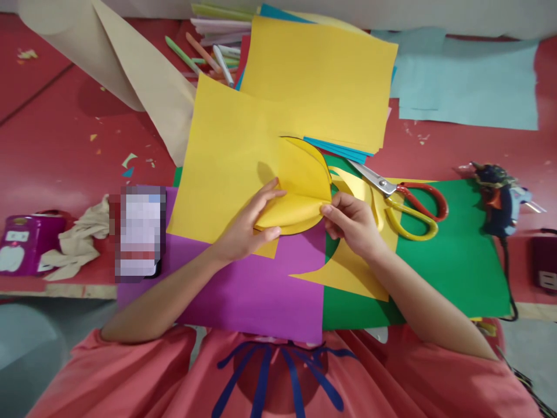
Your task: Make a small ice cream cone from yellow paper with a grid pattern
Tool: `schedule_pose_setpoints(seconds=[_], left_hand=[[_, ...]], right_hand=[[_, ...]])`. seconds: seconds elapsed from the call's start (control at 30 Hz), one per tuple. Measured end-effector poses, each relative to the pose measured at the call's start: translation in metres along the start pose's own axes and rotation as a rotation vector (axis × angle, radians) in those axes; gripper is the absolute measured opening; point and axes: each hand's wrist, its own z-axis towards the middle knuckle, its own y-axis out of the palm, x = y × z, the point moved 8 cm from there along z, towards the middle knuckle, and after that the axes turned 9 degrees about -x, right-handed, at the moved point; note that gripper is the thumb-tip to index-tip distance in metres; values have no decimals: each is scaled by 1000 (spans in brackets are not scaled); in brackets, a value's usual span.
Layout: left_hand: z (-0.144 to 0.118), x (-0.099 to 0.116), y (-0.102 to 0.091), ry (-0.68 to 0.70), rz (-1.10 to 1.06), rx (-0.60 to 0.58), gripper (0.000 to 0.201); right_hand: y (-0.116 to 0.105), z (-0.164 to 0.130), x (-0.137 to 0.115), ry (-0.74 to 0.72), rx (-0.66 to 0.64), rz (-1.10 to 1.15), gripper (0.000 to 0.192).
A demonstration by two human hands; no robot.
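Note:
A round piece of yellow paper (302, 174) with a dark outline along its edge is partly folded, its lower half curled upward. My left hand (243, 226) holds the left side of this circle, the thumb at its lower edge and the fingers along the fold. At the circle's right edge, the thumb and fingers of my right hand (354, 226) pinch the paper. Beneath lies a yellow sheet (217, 151). Just right of my right hand rest scissors (400, 194) with one red and one yellow handle, beside curled yellow offcuts (354, 183).
Purple (243, 296) and green sheets (452, 255) cover the front of the red table (47, 128). A phone (141, 232) lies left, a corded glue gun (500, 197) right. At the back are stacked yellow sheets (322, 81), markers (224, 64) and light blue sheets (470, 81).

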Motion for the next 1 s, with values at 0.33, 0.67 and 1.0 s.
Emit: schedule_pose_setpoints(seconds=[0.33,0.67,1.0], left_hand=[[7,-26,-12,-159,-519,253,44],[7,-35,-25,-237,-781,403,38],[4,-30,-30,-166,-555,435,37]], right_hand=[[4,2,2,-6,-49,79,36],[16,1,24,227,-271,31,30],[-22,7,4,44,72,-14,19]])
